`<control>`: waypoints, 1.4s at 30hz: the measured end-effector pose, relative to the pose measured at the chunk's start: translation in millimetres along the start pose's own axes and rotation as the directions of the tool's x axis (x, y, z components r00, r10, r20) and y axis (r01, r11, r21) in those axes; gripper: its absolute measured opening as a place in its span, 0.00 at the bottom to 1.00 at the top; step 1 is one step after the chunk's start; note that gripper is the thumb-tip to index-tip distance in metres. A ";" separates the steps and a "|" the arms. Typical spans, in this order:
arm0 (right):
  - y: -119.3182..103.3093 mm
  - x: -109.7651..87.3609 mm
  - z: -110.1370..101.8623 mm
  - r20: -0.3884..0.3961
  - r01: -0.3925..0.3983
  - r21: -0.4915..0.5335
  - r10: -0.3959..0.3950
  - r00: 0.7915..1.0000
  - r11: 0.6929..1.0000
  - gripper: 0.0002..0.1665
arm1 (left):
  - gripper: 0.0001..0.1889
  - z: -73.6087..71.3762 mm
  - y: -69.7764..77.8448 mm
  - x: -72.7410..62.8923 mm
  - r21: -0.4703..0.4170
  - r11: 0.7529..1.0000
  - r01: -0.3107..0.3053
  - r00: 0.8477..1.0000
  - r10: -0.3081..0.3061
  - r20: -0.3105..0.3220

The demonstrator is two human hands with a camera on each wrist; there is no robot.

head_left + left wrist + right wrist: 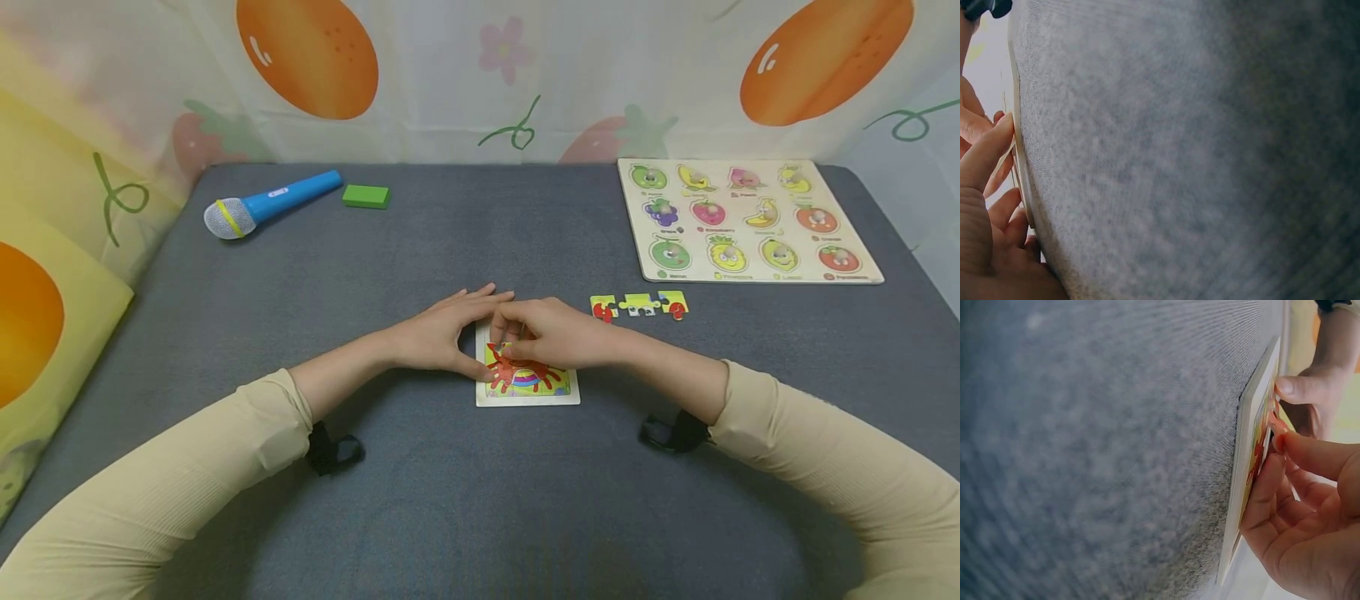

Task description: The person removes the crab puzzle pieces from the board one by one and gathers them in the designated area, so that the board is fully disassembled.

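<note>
A small jigsaw puzzle of a red crab in a white-edged frame [527, 401] lies flat on the table. My right hand [561, 332] is over its upper part, and thumb and forefinger pinch a small red puzzle piece [1277, 423] close over the picture. The other right fingers are bent down at the frame's surface. At the frame's left side, my left hand [438, 332] has its fingers stretched along the upper corner, and its thumb [1294, 389] rests on the lower left of the picture. Both hands hide much of the puzzle's top.
Three loose puzzle pieces [640, 305] lie right of the frame. Beyond them is a wooden fruit peg board [753, 277]. A blue toy microphone [288, 198] and a green block [366, 197] lie at the back left. A fruit-print curtain [427, 83] borders the table.
</note>
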State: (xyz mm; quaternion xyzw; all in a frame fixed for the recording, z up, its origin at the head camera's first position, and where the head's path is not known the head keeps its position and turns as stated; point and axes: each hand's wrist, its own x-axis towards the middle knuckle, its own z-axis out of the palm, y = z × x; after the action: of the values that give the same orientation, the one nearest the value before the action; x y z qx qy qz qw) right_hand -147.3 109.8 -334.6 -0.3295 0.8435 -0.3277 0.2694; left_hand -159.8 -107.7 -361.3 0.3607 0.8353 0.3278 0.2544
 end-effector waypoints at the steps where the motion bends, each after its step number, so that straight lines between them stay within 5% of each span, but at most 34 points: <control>1: 0.1 -0.1 -0.2 0.004 -0.007 0.009 0.007 1.000 1.000 0.05 | 0.47 0.1 0.0 0.2 0.001 1.000 -0.001 1.000 0.001 -0.001; 16: 1.4 -3.6 -4.0 -0.015 -0.033 0.032 0.034 0.999 0.999 0.05 | 0.46 0.3 0.3 1.0 0.000 1.000 -0.022 1.000 0.022 -0.007; 35: 18.9 -22.6 -35.1 -0.065 -0.083 0.149 0.094 0.993 0.985 0.05 | 0.45 -0.4 1.0 2.0 0.028 0.999 0.016 1.000 -0.017 0.012; 42: 28.2 -33.2 -46.4 -0.088 -0.127 0.100 0.136 0.987 0.987 0.05 | 0.45 -0.8 1.9 1.7 0.023 0.999 0.023 1.000 -0.023 0.018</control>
State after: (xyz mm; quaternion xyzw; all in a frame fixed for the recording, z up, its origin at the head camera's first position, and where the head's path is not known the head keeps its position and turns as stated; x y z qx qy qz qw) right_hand -167.9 167.6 -317.5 -0.2440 0.8588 -0.3637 0.2656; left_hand -160.6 -105.7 -359.7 0.3569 0.8408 0.3120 0.2614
